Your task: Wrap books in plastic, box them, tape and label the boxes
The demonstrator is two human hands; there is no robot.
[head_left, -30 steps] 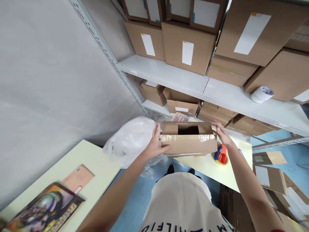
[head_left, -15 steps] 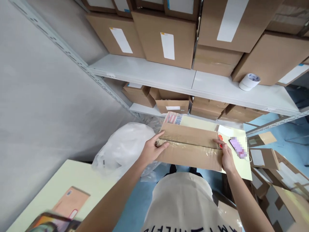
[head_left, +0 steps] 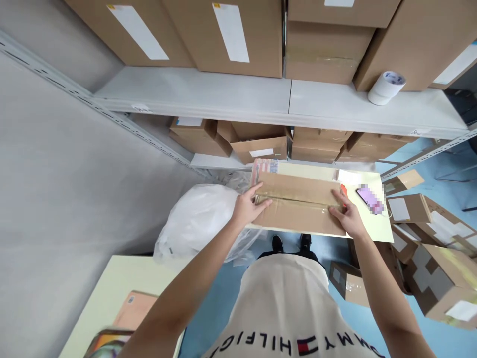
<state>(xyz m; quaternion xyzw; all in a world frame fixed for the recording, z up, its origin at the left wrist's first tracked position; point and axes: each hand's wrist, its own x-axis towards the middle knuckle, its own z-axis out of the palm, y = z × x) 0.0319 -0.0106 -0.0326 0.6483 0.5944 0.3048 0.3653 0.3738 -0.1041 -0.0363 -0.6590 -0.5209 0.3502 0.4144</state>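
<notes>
Both hands have hold of the carton (head_left: 300,219), one at each end. The left hand (head_left: 250,205) is half open, fingers and thumb spread apart at the left end; the right hand (head_left: 349,216) is similarly spread, its fingers and thumb on the top near the right end. Holding the two ends apparently keeps the carton level and stops it from turning.

Carton position: low at the table (head_left: 378,232), near edge close to the table's front edge. Its underside is hidden, so full contact cannot be confirmed.

Orientation: broad face up. The long axis runs left to right across the front of the person (head_left: 283,298), right end slightly nearer; the seam (head_left: 294,201) follows it. The left end points towards the bag (head_left: 201,214), the right towards the phone (head_left: 369,200), possibly set aside to leave working room. An orange item (head_left: 344,190) shows partly beside the right end.
</notes>
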